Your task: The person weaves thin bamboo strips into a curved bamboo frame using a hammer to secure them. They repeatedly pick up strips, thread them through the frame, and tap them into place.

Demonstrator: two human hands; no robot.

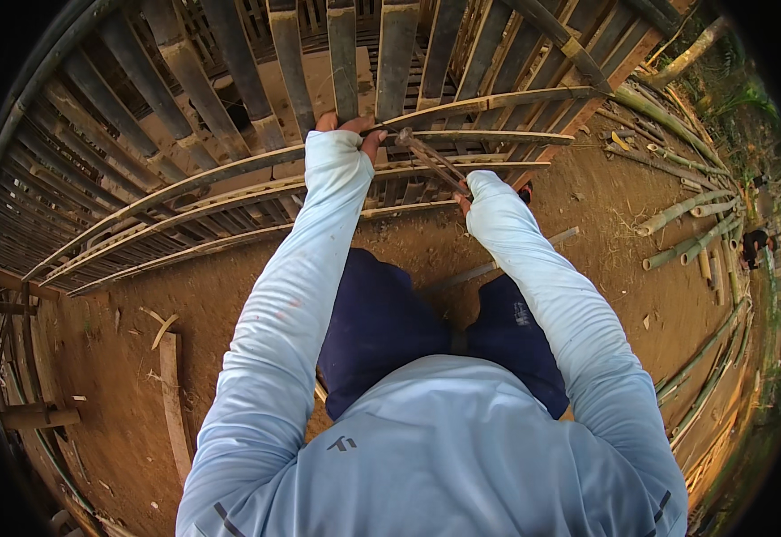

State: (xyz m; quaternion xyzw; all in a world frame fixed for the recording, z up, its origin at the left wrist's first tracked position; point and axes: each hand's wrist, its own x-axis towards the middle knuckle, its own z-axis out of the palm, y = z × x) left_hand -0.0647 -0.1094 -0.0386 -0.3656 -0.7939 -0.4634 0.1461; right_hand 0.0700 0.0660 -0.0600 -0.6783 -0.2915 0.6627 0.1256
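My left hand (pixel 352 130) is closed at the curved bamboo rail (pixel 462 106), where an upright bamboo slat (pixel 343 63) meets it. Its fingers wrap over the rail, and a pale sleeve covers most of the palm. Just to the right, my right hand (pixel 465 200) grips a rusty pair of pincers (pixel 435 163) by its two long handles. The pincers' head points up and left, close to the left hand's fingertips. Whether the jaws touch anything is too small to tell. The sleeve hides most of the right hand.
Bamboo slats form a fence-like panel (pixel 166 170) across the far side. Cut bamboo poles (pixel 686 213) lie on the dirt ground (pixel 605 259) at right. A flat board (pixel 174 403) lies at lower left. Another person (pixel 754 244) is at the far right edge.
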